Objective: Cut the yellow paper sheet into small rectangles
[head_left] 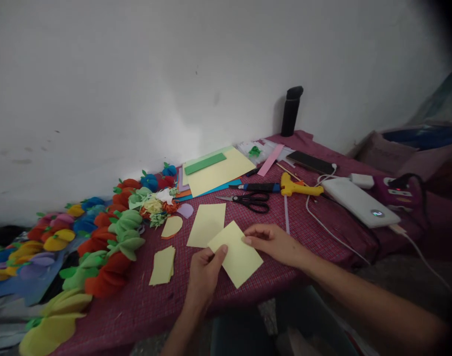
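A pale yellow square of paper (236, 257) is held up near the table's front edge between both hands. My left hand (205, 269) pinches its left side with the thumb on top. At the upper right edge, my right hand (268, 241) grips the same sheet between thumb and fingers. Just behind it another yellow paper sheet (207, 222) lies flat on the cloth. To the left rest a small stack of yellow paper pieces (162, 267) and a rounded yellow cutout (172, 226). Black-handled scissors (250, 200) lie beyond the hands.
Many colourful paper fruit shapes (111, 269) crowd the left side. At the back are larger coloured sheets (226, 173) and a black bottle (292, 111). A blue-black cutter (261, 187), yellow glue gun (298, 187), white power bank (359, 202), its cables and a dark phone (310, 162) lie rightward.
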{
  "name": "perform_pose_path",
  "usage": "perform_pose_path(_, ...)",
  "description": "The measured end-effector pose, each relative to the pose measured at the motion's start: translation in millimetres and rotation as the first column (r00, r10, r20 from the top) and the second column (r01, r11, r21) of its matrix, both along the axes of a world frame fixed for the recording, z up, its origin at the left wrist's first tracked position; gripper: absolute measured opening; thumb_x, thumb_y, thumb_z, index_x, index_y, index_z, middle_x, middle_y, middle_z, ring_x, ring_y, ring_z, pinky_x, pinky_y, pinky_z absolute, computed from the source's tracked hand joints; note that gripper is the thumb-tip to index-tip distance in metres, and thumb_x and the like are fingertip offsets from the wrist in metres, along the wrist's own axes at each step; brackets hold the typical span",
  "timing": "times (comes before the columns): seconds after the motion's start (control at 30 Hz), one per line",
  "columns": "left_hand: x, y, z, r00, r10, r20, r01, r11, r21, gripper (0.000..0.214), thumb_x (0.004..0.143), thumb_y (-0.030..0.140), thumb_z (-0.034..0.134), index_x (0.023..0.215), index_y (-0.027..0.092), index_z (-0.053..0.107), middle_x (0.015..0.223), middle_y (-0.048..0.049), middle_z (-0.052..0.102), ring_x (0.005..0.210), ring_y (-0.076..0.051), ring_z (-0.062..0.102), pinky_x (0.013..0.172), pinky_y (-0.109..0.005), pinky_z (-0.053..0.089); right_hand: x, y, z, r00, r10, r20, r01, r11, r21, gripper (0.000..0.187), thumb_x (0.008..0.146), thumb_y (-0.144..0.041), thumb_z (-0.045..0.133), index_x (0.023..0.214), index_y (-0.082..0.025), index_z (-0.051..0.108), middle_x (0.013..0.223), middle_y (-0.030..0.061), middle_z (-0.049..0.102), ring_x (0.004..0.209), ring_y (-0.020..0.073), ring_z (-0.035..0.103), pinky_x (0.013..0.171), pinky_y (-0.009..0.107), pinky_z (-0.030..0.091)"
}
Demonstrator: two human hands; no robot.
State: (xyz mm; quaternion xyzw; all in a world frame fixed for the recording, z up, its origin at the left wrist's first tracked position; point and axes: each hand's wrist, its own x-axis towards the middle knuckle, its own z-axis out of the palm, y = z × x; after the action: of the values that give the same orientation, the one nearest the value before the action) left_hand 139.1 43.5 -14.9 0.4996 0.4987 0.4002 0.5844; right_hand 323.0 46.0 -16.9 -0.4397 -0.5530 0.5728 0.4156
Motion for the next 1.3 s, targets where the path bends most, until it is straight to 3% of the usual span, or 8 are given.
perform_pose_path(0.17, 5, -3, 9.3, 0.993, -0.103, -0.051, 0.103, 0.995, -0.005, 0.029, 0.070, 0.037, 0.059, 0.084, 0.013, 0.068, 0.066, -0.0011, 0.065, 0.065, -0.017, 0.057, 0.058, -0.024, 0.043, -1, 8, 5.4, 0.996, -0.062, 0.070, 0.062, 0.998, 0.004, 0.030, 0.069, -0.043, 0.058, 0.064, -0.013, 0.053, 0.058, -0.0023, 0.051, 0.052, 0.0075, 0.044, 0.049, 0.020, 0.033)
perform_pose_path(0.27, 4, -6, 14.3, 0.995, -0.084, -0.047, 0.085, 0.996, 0.020, 0.029, 0.072, 0.037, 0.057, 0.082, 0.013, 0.068, 0.066, -0.0008, 0.065, 0.064, -0.016, 0.057, 0.057, -0.023, 0.043, 0, 7, 7.1, 0.995, -0.083, 0.050, 0.084, 0.996, -0.015, 0.032, 0.070, -0.044, 0.057, 0.063, -0.013, 0.052, 0.057, -0.0023, 0.050, 0.050, 0.0071, 0.042, 0.047, 0.020, 0.031)
perform_pose_path(0.53, 0, -13, 20.1, 0.998, 0.025, 0.064, -0.031, 0.995, 0.100, 0.032, 0.079, 0.036, 0.048, 0.090, 0.013, 0.066, 0.080, -0.0043, 0.067, 0.077, -0.019, 0.058, 0.074, -0.029, 0.043, 0, -1, 7.0, 0.988, -0.078, -0.136, 0.060, 0.989, -0.132, 0.030, 0.068, -0.042, 0.061, 0.063, -0.013, 0.053, 0.058, -0.0022, 0.053, 0.051, 0.0074, 0.045, 0.050, 0.021, 0.032)
perform_pose_path(0.97, 2, -15, 10.9, 0.985, 0.060, 0.164, -0.071, 0.996, 0.059, 0.032, 0.076, 0.040, 0.051, 0.083, 0.014, 0.068, 0.078, -0.0043, 0.067, 0.075, -0.019, 0.057, 0.063, -0.026, 0.042, -5, -7, 8.9, 0.973, -0.064, -0.222, 0.033, 0.989, -0.141, 0.029, 0.067, -0.040, 0.063, 0.062, -0.013, 0.052, 0.059, -0.0024, 0.055, 0.052, 0.0072, 0.046, 0.051, 0.020, 0.033)
perform_pose_path(1.3, 7, -16, 22.3, 0.977, 0.015, 0.212, -0.031, 0.997, 0.073, 0.026, 0.078, 0.032, 0.052, 0.082, 0.011, 0.066, 0.074, -0.0052, 0.066, 0.070, -0.016, 0.056, 0.058, -0.023, 0.040, 1, -14, 14.8, 0.984, -0.067, -0.163, 0.054, 0.995, -0.086, 0.029, 0.069, -0.039, 0.061, 0.062, -0.014, 0.050, 0.057, -0.0029, 0.051, 0.051, 0.0071, 0.044, 0.049, 0.020, 0.032)
